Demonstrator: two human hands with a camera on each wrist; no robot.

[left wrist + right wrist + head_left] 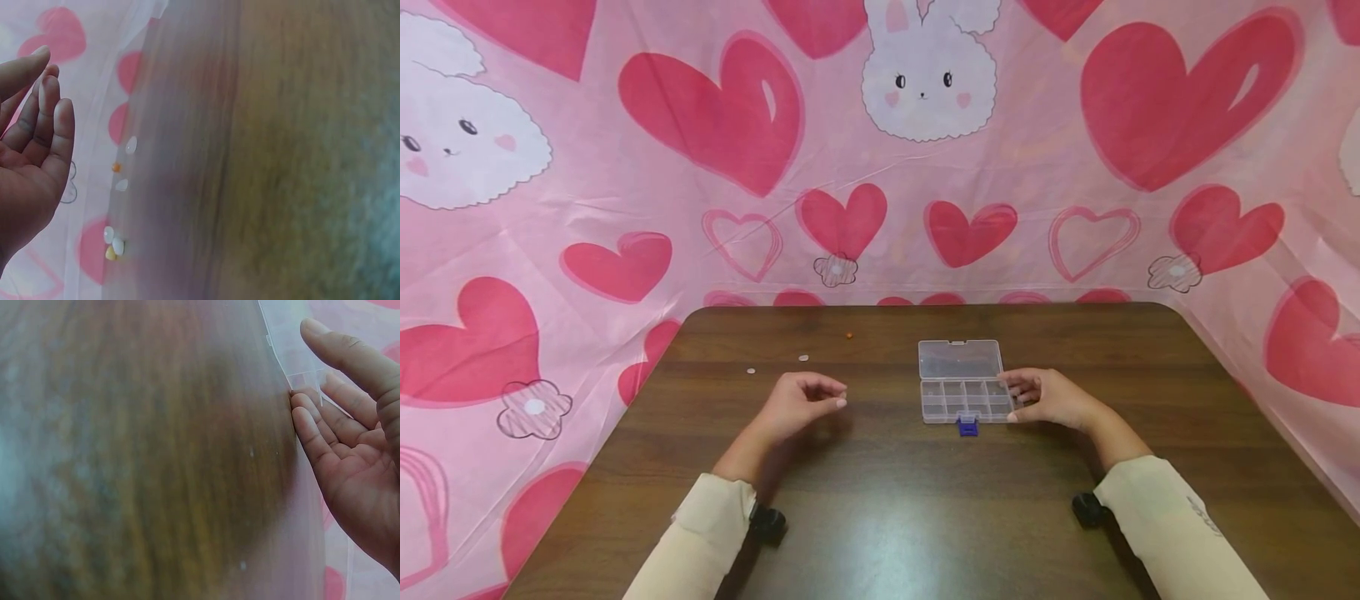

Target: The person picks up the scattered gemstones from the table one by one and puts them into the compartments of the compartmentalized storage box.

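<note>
A clear plastic compartment box (966,402) rests on the table with its lid (959,360) laid open at the back and a blue latch (968,427) at the front. My right hand (1048,397) holds it at the right end, thumb at the front corner and a finger near the hinge. My left hand (801,404) hovers over the table left of the box, thumb and forefinger tips close together; I cannot tell if something small is between them. Behind it lie a white pebble (751,371), another whitish pebble (803,357) and an orange bead-like piece (850,336).
The left wrist view shows several small pieces along the table, among them a white pebble (118,245) and a yellowish one (111,253). A brown wooden table (887,508) extends to a pink heart-printed cloth (850,150) hanging behind. Dark wrist cameras (767,525) sit by both cuffs.
</note>
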